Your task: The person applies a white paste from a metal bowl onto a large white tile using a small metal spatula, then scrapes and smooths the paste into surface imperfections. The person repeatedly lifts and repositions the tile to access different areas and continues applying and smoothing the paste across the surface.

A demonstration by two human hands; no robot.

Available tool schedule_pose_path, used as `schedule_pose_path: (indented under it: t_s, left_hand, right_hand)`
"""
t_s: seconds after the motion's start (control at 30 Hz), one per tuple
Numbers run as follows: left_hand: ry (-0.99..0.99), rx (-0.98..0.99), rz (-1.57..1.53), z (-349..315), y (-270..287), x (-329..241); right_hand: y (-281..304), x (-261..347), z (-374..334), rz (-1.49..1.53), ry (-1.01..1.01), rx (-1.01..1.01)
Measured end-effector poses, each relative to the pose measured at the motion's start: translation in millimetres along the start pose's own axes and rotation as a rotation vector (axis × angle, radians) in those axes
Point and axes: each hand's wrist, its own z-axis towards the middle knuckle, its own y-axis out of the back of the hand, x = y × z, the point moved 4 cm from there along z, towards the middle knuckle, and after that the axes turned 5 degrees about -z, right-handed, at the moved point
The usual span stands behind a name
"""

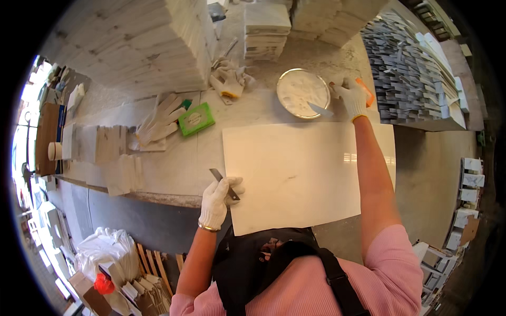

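My left hand (215,203), in a white knit glove, is closed on a flat dark metal blade (225,184) beside the left edge of a glossy white slab (290,179). My right hand (352,98), gloved too, reaches past the slab's far edge, just right of a round bowl (279,94) of white powder or paste. Its fingers look curled, but what they hold is unclear. Next to that hand is an orange strip-like thing (366,92). A grey scraper blade (319,109) lies across the bowl's near right rim.
Left of the slab are a green packet (196,119) and white gloves (159,122). More gloves (230,83) lie farther back. Tall stone stacks (190,47) and a smaller tile stack (266,31) stand behind. Many thin grey pieces (403,68) fill the far right.
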Motion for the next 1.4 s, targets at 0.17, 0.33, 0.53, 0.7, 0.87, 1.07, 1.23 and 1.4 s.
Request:
schedule_pose_path:
  t_s: [0.17, 0.33, 0.53, 0.7, 0.87, 1.07, 1.23, 1.4]
  left_hand:
    - [0.015, -0.026, 0.004, -5, -4, -5]
    - [-0.018, -0.107, 0.046, -11, 1, -9]
    - [-0.135, -0.134, 0.004, -7, -16, -26]
    - [-0.230, -0.057, -0.055, -1, -46, -29]
    - [-0.258, -0.018, -0.220, -4, -53, -19]
    - [-0.270, -0.055, -0.066, 0, -32, -20]
    - [-0.402, -0.306, 0.104, 16, 7, -43]
    - [-0.884, -0.361, 1.048, 35, 1, -58]
  right_hand:
    - [-8, -38, 19, -0.164, 0.114, 0.016]
    - [40, 4, -35, 0.017, 0.080, -0.132]
    - [20, 112, -194, 0.535, 0.097, 0.160]
    - [-52, 161, -257, 0.319, 0.286, 0.606]
    - [-75, 170, -270, 0.243, 0.491, 0.444]
    - [-78, 159, -278, 0.276, 0.258, 0.669]
    - [-60, 133, -267, 0.323, -0.063, 0.699]
    - [-50, 86, -251, 0.616, -0.258, 0.518]
